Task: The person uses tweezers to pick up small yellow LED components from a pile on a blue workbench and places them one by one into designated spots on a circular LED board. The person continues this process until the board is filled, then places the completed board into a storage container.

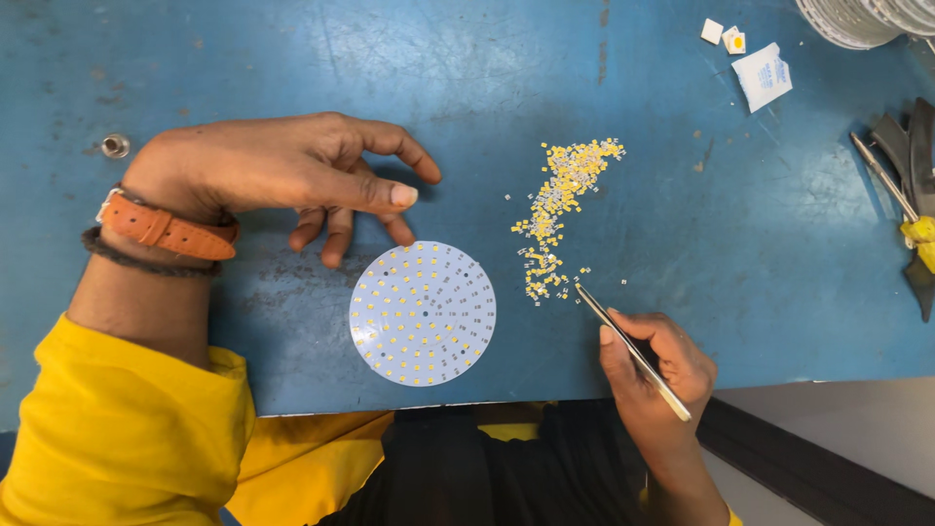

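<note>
Two hands over the blue table (243, 58). Your left hand (282, 170), fingers loosely spread and holding nothing, rests just above the round white board (423, 314), a fingertip at its rim. Right of the board, a scatter of small yellow chips (557, 209). Your right hand (654, 370) pinches tweezers (633, 351), tips at the scatter's lower end.

Shiny metal tweezers (633, 352); matt white board (423, 314); scuffed blue tabletop (292, 58).
</note>
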